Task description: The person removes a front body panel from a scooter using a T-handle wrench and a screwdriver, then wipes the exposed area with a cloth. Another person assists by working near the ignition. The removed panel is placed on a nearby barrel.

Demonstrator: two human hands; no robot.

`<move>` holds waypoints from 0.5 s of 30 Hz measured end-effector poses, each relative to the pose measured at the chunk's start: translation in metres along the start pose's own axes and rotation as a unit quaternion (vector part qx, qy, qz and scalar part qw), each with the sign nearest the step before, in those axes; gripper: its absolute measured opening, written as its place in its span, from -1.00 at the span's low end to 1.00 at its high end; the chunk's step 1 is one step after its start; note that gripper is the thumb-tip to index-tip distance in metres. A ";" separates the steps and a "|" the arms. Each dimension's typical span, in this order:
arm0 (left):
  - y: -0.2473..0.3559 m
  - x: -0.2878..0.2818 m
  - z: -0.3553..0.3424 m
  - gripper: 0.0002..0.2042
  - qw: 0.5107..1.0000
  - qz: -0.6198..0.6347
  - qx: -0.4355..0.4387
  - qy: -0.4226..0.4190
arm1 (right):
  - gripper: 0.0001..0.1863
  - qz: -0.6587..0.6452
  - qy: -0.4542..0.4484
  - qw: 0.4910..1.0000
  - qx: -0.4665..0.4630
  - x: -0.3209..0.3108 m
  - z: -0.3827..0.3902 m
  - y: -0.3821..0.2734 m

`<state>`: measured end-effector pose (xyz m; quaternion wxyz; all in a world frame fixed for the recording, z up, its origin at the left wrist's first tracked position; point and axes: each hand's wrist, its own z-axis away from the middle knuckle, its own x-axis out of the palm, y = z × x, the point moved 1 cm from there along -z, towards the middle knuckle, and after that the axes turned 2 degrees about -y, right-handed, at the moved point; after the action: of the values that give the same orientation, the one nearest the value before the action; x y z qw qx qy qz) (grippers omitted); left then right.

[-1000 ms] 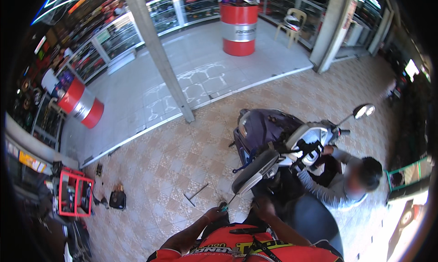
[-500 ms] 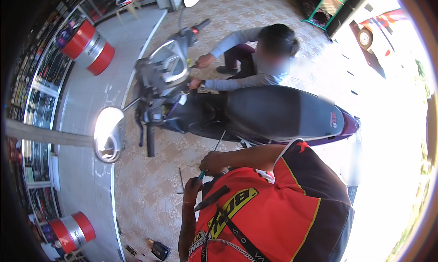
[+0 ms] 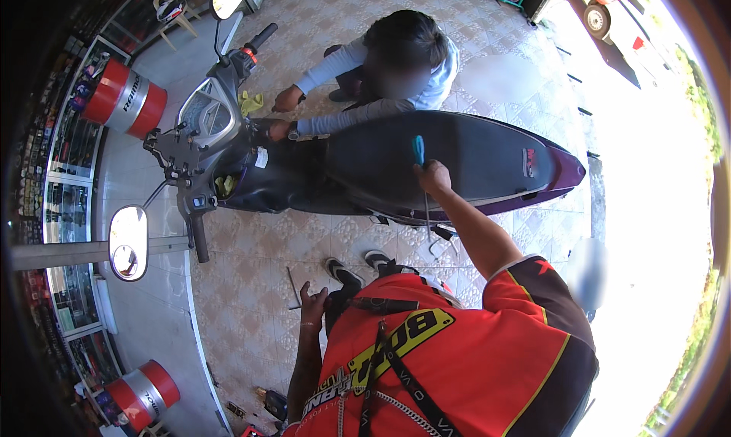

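Observation:
My right hand is closed around a teal-handled tool with a long thin metal shaft. The handle points up over the scooter's black seat, and the shaft runs down past the seat's near side. At lower left, my left hand is held before my body with its fingers apart, and nothing shows in it. An L-shaped metal rod lies on the tiled floor just left of that hand. The purple-black scooter stands across the view in front of me.
Across the scooter crouches a person, their hands near its front panel. Yellow-green cloth is beside the panel. The left mirror juts toward the shop side. Red-and-silver drums stand by glass cabinets. Dark items lie on the floor at lower left.
My right hand has moved away from my left, right and up over the seat, carrying the teal-handled tool. My left hand has come off its handle. The scooter now appears further left.

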<state>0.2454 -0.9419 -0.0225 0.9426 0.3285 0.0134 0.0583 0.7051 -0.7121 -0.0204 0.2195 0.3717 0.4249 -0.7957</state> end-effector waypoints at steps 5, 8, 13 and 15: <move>-0.002 -0.007 -0.003 -0.09 0.999 -0.012 0.018 0.046 | -0.35 -0.024 0.104 0.994 0.016 0.008 -0.011 -0.010; -0.005 -0.019 0.004 -0.08 0.997 -0.004 0.008 0.074 | -0.17 0.007 0.090 0.995 0.029 0.007 -0.011 -0.026; -0.027 -0.044 0.013 -0.09 0.994 0.002 0.003 0.108 | 0.00 0.053 0.056 0.996 0.052 0.002 -0.010 -0.043; -0.046 -0.059 0.009 -0.09 0.993 0.008 -0.010 0.113 | 0.05 0.065 0.057 0.995 0.047 0.005 -0.011 -0.046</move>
<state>0.1925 -0.9902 -0.0444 0.9378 0.3104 0.1167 0.1029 0.6760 -0.6775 -0.0044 0.2282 0.4533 0.3737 -0.7764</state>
